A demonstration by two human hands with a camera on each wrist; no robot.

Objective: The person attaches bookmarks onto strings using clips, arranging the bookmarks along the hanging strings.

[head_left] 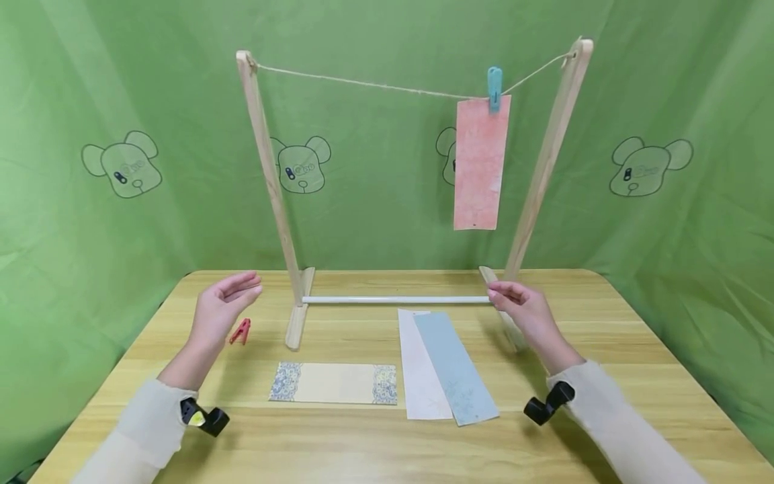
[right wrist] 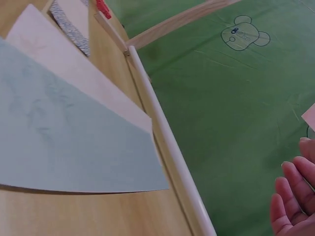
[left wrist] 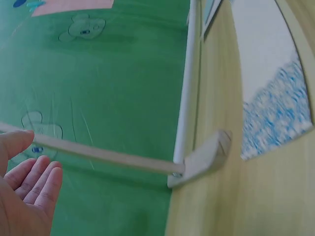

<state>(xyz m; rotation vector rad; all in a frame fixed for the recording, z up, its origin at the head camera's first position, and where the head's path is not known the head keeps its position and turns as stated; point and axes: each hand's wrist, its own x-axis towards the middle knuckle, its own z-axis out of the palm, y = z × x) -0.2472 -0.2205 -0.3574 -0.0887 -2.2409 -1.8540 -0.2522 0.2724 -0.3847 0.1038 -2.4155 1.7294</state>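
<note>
My left hand (head_left: 225, 306) is raised left of the wooden rack, its fingers loosely bent with nothing in them; a red clothespin (head_left: 240, 331) lies on the table just beside it. In front of the rack's right foot, my right hand (head_left: 525, 312) hovers with relaxed fingers, also holding nothing. A pink paper strip (head_left: 479, 165) hangs from the string (head_left: 375, 85), clipped near its top right corner by a blue clothespin (head_left: 494, 89). On the table, a light blue strip (head_left: 456, 370) partly covers a pale pink strip (head_left: 420, 376). Left of them lies a cream strip (head_left: 335, 383) with blue patterned ends.
Two wooden posts (head_left: 270, 161) hold up the string, with a white bar (head_left: 393, 300) joining them low down. The rack's left foot (head_left: 296, 326) stands on the wooden table (head_left: 338, 450). A green cloth (head_left: 375, 202) with bear drawings hangs behind.
</note>
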